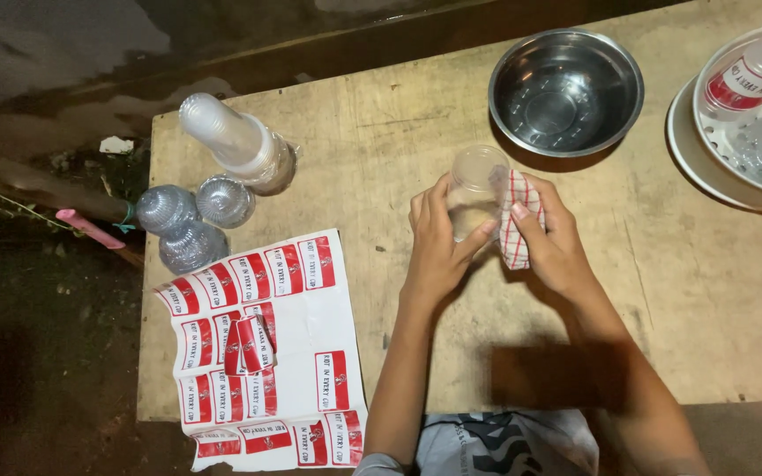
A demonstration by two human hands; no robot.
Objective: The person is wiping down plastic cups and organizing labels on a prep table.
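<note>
Left hand [438,242] curled around a clear plastic cup [474,189], right hand [553,242] pinching a checked cloth [515,231] against it

There is one view, from a camera worn on the person's head, looking steeply down and slightly forward onto a wooden table [663,291]. It sits close: the table fills most of the frame, its far edge running along the top and its left edge dropping down the left third, beyond which dark ground shows at the left. The person's own forearms enter from the bottom centre, and the left hand [438,242] and right hand [553,242] meet near the middle of the frame. The camera is near enough that a steel bowl [566,88] at upper centre-right is whole, while a white tray [707,159] is cut by the right edge. No second view shares the scene.
</note>
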